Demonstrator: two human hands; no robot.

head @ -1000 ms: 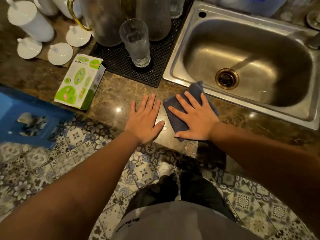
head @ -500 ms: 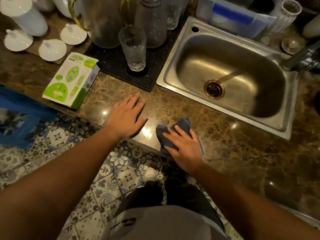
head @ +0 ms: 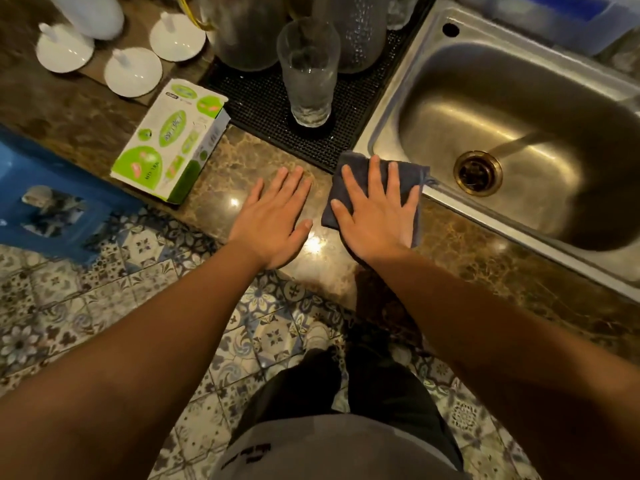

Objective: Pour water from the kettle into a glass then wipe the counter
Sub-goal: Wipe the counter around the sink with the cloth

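Observation:
A clear textured glass (head: 308, 74) with a little water at its bottom stands on a black mat (head: 263, 98). Behind it is the glass kettle (head: 246, 32), cut off by the top edge. My right hand (head: 377, 216) presses flat, fingers spread, on a dark grey cloth (head: 408, 173). The cloth lies on the brown marble counter (head: 242, 161) at the corner between mat and sink. My left hand (head: 277, 220) rests flat and empty on the counter just left of the cloth.
A steel sink (head: 384, 126) fills the right side. A green and white box (head: 169, 143) lies left of my hands, with white lids (head: 133, 72) behind it. More glassware crowds the mat's back. A blue stool (head: 45, 202) stands on the tiled floor.
My right hand slid the cloth down to the counter's front edge, then back up to the mat and sink corner. My left hand stayed flat on the counter.

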